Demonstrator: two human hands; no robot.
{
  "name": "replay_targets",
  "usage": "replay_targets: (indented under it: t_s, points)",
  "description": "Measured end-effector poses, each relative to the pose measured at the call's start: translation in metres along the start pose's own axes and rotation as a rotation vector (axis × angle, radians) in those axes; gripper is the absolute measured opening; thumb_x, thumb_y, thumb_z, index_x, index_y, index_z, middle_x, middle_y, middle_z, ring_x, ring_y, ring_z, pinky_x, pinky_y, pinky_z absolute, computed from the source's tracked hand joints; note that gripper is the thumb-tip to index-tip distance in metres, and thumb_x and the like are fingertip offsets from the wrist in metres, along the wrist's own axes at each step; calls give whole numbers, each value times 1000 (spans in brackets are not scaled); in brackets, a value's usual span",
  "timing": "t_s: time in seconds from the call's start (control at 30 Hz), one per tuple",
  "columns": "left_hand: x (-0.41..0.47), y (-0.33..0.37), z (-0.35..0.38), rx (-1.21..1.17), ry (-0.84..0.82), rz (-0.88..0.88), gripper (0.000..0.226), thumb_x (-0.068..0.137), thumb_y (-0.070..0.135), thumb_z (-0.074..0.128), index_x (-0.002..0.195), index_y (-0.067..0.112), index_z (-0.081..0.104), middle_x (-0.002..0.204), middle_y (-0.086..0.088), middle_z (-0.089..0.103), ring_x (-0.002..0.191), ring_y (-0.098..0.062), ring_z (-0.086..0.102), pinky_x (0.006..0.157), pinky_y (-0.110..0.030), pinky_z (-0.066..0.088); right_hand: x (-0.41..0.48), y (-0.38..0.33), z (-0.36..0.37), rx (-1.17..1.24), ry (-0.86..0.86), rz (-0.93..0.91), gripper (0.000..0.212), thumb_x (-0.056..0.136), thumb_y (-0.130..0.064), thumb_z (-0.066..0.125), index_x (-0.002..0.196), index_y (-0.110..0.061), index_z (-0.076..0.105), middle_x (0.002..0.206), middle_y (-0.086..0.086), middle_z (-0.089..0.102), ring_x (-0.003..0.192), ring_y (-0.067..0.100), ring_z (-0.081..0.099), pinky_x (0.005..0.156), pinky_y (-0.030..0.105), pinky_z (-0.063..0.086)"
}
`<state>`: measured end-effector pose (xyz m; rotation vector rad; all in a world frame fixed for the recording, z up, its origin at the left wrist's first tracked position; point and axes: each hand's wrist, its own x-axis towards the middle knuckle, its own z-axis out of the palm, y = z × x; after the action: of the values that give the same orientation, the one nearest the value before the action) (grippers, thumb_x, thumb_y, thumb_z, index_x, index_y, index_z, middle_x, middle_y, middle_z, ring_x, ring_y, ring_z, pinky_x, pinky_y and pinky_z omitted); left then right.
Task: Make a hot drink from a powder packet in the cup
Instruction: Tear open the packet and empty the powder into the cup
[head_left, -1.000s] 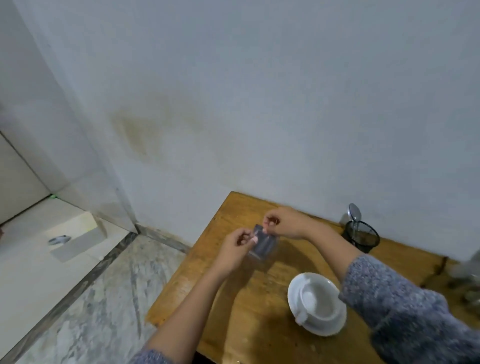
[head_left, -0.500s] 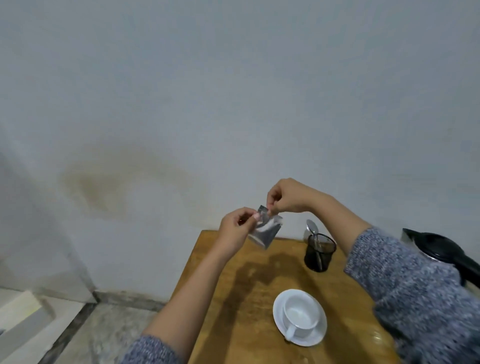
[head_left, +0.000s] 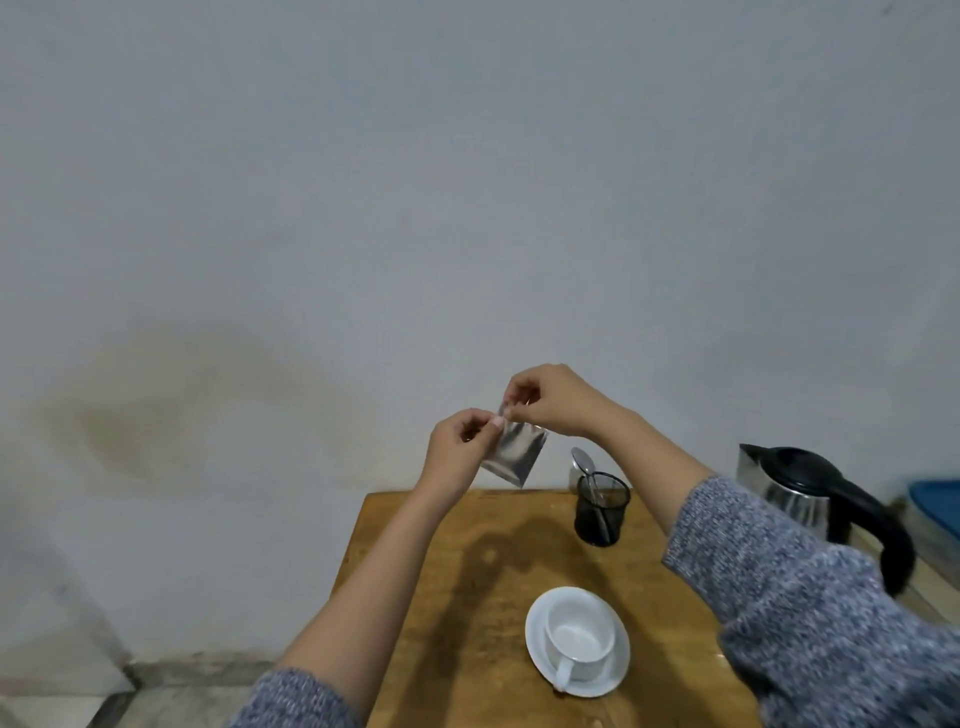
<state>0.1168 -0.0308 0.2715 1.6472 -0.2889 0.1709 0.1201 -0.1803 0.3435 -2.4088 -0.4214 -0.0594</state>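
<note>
A small silver powder packet (head_left: 511, 453) hangs in the air above the far edge of the wooden table (head_left: 467, 571). My left hand (head_left: 457, 449) pinches its top left corner. My right hand (head_left: 545, 400) pinches the top edge just beside it, slightly higher. A white cup (head_left: 579, 642) stands empty on a white saucer (head_left: 615, 670) near the table's front, handle toward me. A metal spoon (head_left: 586, 465) stands in a black mesh holder (head_left: 600, 514) at the back of the table.
A steel electric kettle (head_left: 795, 493) with a black lid and handle stands at the right. A blue lidded container (head_left: 935, 506) is at the far right edge. The wall is close behind the table; tiled floor lies to the left.
The view has swung up and to the right, bringing the kettle into sight. Both hands have lifted the packet higher, and my right hand has risen slightly above the left.
</note>
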Motion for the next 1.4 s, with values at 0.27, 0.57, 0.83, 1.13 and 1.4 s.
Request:
replay_targets:
  t_s: [0.27, 0.57, 0.83, 1.13, 1.4]
  points:
    - [9, 7, -1, 62, -11, 50, 13, 88, 18, 59, 86, 8, 68, 79, 2, 66, 72, -3, 59, 63, -7, 43, 2, -4, -11, 8, 62, -11, 10, 74, -7, 68, 76, -17, 69, 70, 1, 65, 64, 10, 55, 61, 22, 44]
    - [14, 19, -17, 196, -101, 96, 13, 90, 20, 55, 84, 16, 66, 78, 6, 62, 66, 5, 53, 60, -6, 39, 9, -17, -11, -64, 34, -56, 6, 73, -10, 66, 76, -11, 71, 75, 9, 69, 66, 15, 57, 64, 33, 50]
    - [11, 17, -18, 251, -23, 104, 14, 90, 19, 53, 81, 20, 64, 90, -1, 63, 88, -18, 56, 80, -29, 44, 15, -16, -1, -31, 53, -32, 12, 75, -4, 62, 69, -13, 68, 70, 5, 67, 67, 21, 66, 67, 36, 57]
    - [14, 13, -26, 221, 62, -45, 16, 76, 42, 52, 67, 39, 64, 79, 10, 67, 92, -24, 63, 101, -55, 40, 13, -15, 17, -118, 124, -294, 15, 81, -5, 62, 86, -9, 75, 83, 2, 64, 79, 19, 60, 72, 37, 53]
    - [20, 0, -54, 8, 339, -165, 33, 89, 18, 46, 59, 23, 57, 66, 6, 61, 65, -15, 56, 58, -20, 47, 8, -30, 41, -198, -7, -457, 16, 86, -3, 61, 93, -8, 75, 93, 4, 68, 80, 18, 64, 77, 36, 54]
